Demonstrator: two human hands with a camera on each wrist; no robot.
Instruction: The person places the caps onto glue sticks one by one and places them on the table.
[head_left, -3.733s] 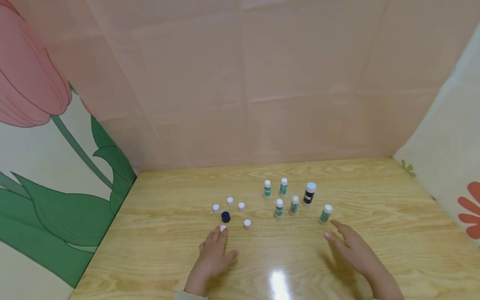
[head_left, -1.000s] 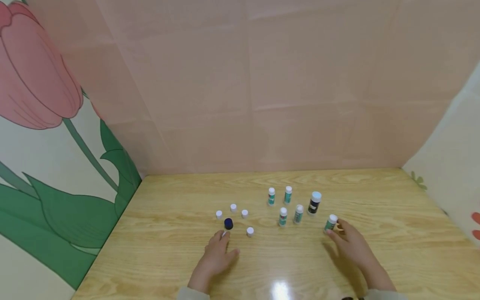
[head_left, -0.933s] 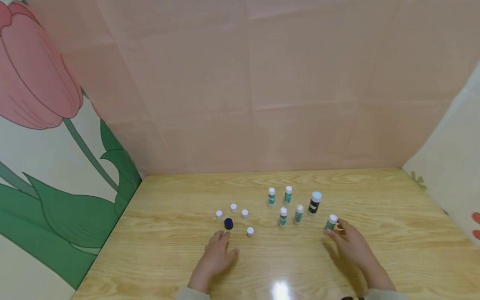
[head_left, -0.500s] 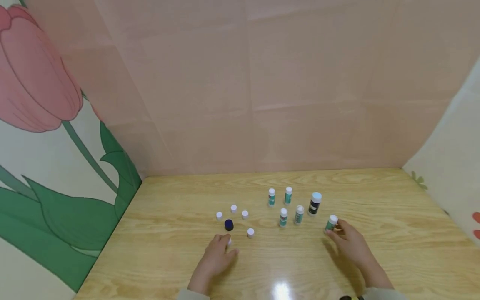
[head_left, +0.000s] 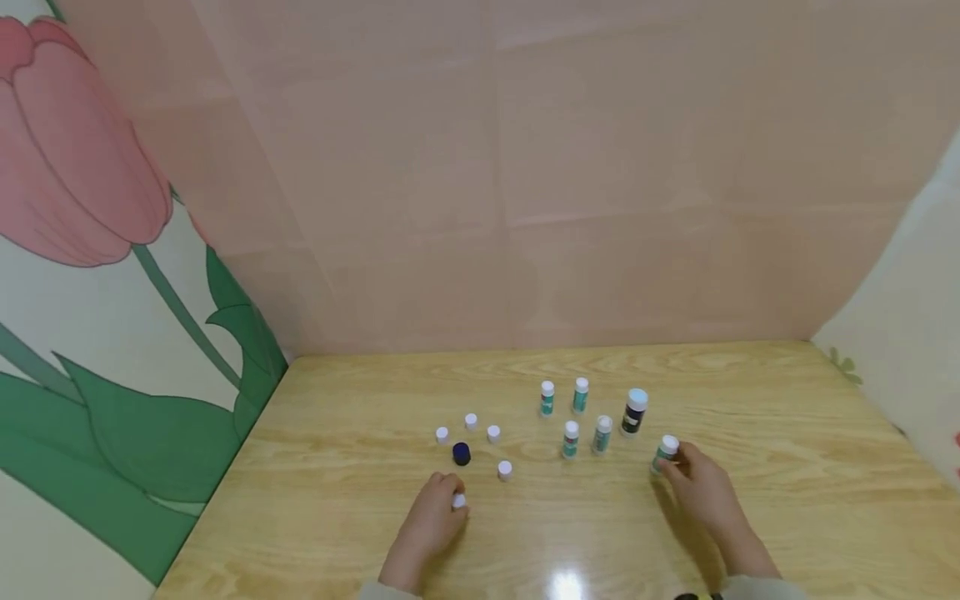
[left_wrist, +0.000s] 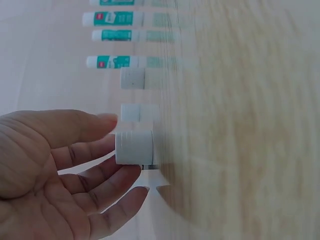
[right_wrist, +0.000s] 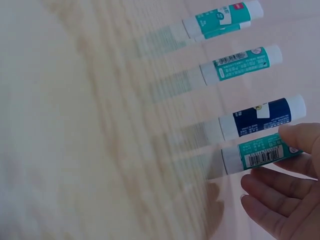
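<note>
My left hand [head_left: 429,525] curls its fingers round a small white cap [head_left: 459,501] standing on the table; in the left wrist view the thumb is bent beside that cap [left_wrist: 134,147]. My right hand [head_left: 703,493] pinches a teal-labelled glue stick [head_left: 663,454] between thumb and fingers. The right wrist view shows this glue stick [right_wrist: 262,154] upright, with its barcode visible and the thumb near its top. Just beyond the left hand stand a dark blue cap [head_left: 461,453] and several white caps, such as the one at its right [head_left: 505,471].
Left of the right hand stand a navy-labelled glue stick [head_left: 633,412] and several teal ones, including a front one [head_left: 571,440]. The wooden table [head_left: 360,392] meets a plain pinkish cloth [head_left: 390,208] behind and a tulip-printed cloth [head_left: 150,367] at the left.
The left fingers have drawn the white cap back towards me, and they now curl round it near the thumb. The right hand has closed on the glue stick and holds it in place.
</note>
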